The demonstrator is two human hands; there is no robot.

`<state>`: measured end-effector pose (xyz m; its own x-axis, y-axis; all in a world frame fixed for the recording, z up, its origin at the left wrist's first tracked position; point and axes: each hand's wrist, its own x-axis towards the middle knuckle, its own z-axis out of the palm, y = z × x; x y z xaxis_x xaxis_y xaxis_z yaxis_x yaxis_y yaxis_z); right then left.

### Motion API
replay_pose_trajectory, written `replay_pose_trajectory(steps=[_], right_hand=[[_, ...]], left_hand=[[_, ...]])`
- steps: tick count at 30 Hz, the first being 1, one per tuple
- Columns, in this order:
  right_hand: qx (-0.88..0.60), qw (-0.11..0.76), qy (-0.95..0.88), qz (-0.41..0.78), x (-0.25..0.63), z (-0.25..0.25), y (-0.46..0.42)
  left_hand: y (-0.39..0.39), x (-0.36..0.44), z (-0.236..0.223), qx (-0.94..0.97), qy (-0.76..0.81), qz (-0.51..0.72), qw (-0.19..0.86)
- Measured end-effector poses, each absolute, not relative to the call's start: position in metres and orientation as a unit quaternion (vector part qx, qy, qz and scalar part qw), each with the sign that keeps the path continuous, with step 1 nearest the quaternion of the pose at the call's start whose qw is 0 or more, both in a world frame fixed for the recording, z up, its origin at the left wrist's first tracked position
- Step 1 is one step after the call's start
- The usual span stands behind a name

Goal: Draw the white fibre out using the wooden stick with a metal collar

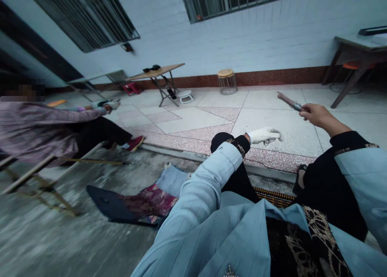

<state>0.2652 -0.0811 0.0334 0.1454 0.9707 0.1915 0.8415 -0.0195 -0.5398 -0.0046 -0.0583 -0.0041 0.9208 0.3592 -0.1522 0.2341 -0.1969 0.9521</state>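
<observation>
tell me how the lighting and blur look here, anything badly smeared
Head view: dim, bluish light, no harsh glare; head view, lower left: concrete ground smeared by blur; head view, nearer centre: wooden-topped stool and gloved left hand look clearer.

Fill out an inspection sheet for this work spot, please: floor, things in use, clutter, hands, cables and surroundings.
Surface: pale tiled floor with pink speckled bands, raised a step above grey concrete.
Job's things: one stick-like tool, brown with a metal part near the grip; its exact kind is unclear.
Clutter: a patterned cloth item on the concrete; dark objects on a folding table.
Hands: right hand bare, gripping the tool; left hand in a white glove, whether holding anything cannot be told.
Cables: nothing seen for certain.
Surroundings: a co-worker in a checked shirt at left; a round-topped stool by the pale wall; barred windows above.
</observation>
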Motion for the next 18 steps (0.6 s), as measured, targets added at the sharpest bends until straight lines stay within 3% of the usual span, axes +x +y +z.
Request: replay_pose_trajectory(steps=[3, 6, 8, 10, 13, 15, 18], right_hand=[[-0.722, 0.064, -0.688, 0.027, 0.271, 0.02, -0.079], [-0.64, -0.083, -0.741, 0.188, 0.266, 0.013, -0.088], [-0.552, -0.113, -0.75, 0.346, 0.259, 0.014, -0.096], [-0.464, -0.097, -0.754, 0.454, 0.253, 0.022, -0.104], [-0.398, -0.018, -0.763, 0.509, 0.247, 0.042, -0.114], [-0.397, 0.07, -0.759, 0.512, 0.246, 0.053, -0.117], [-0.431, 0.274, -0.712, 0.482, 0.245, 0.059, -0.113]], left_hand=[[-0.052, -0.009, -0.001, 0.78, 0.197, 0.07, 0.589], [-0.041, -0.012, 0.0, 0.801, 0.236, 0.123, 0.537], [-0.036, -0.013, 0.002, 0.806, 0.268, 0.156, 0.504], [-0.033, -0.013, 0.005, 0.803, 0.292, 0.181, 0.487], [-0.033, -0.012, 0.008, 0.795, 0.317, 0.193, 0.479], [-0.035, -0.01, 0.007, 0.789, 0.328, 0.188, 0.484], [-0.04, -0.008, 0.003, 0.779, 0.317, 0.165, 0.515]])
